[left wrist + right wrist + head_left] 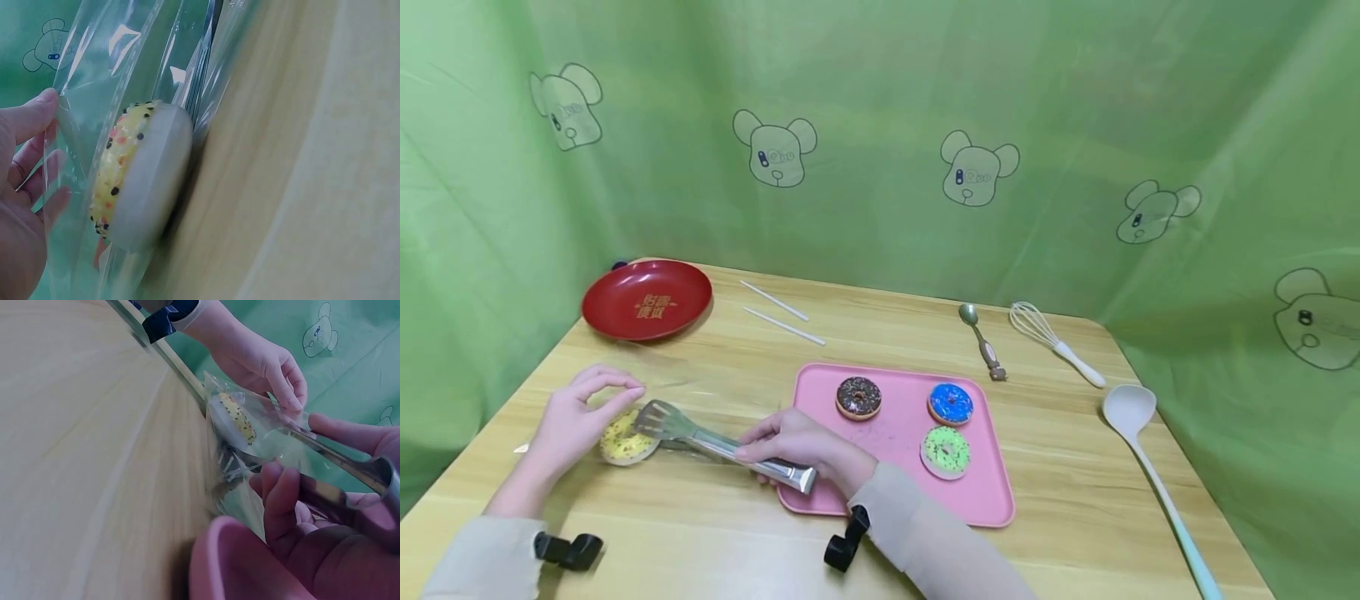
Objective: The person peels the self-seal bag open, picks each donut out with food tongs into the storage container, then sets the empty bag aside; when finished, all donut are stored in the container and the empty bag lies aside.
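Note:
My left hand (574, 421) pinches the edge of a clear plastic bag (78, 147) between thumb and fingers. Inside the bag is a doughnut with yellow icing and dark and red sprinkles (623, 443), tilted on its side in the left wrist view. Metal tongs (718, 445) are gripped in my right hand (797, 446), and their slotted head reaches to the doughnut. In the right wrist view the tongs' arms stand apart; whether they still touch the doughnut I cannot tell. My right hand is over the left edge of a pink tray (880, 517).
On the tray lie a chocolate doughnut (858, 398), a blue one (951, 405) and a green one (945, 452). Behind are a red plate (617, 312), two white sticks (784, 326), a spoon (981, 340) and a whisk (1060, 343). A ladle (1161, 483) lies at right.

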Action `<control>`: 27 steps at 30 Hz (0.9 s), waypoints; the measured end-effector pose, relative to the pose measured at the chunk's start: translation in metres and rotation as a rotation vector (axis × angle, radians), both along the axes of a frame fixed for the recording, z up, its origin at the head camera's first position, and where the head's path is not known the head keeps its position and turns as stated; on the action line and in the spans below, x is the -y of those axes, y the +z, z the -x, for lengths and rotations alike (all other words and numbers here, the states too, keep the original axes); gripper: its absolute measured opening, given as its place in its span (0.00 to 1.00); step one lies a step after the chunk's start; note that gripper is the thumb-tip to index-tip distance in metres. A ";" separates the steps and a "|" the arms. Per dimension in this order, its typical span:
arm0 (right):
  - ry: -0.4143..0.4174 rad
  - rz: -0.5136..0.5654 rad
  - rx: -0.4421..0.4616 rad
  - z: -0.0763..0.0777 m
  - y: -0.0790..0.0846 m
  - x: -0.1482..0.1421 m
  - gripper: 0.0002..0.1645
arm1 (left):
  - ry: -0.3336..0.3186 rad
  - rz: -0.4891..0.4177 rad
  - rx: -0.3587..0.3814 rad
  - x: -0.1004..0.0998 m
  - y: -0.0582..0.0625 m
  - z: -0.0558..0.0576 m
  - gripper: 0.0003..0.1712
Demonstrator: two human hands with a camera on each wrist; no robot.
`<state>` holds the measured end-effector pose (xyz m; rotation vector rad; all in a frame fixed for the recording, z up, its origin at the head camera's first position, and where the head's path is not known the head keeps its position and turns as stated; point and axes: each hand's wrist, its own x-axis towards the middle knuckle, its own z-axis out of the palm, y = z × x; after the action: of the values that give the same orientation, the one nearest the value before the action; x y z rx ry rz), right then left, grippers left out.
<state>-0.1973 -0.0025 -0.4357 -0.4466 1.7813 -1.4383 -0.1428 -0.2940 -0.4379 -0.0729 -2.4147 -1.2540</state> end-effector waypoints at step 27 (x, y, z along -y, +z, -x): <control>-0.114 0.069 0.022 -0.014 0.010 -0.025 0.20 | 0.011 0.019 -0.028 0.003 -0.007 -0.006 0.07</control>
<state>-0.1830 0.0229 -0.4256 -0.3677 1.7679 -1.5821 -0.1369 -0.2973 -0.4446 -0.0812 -2.4002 -1.2176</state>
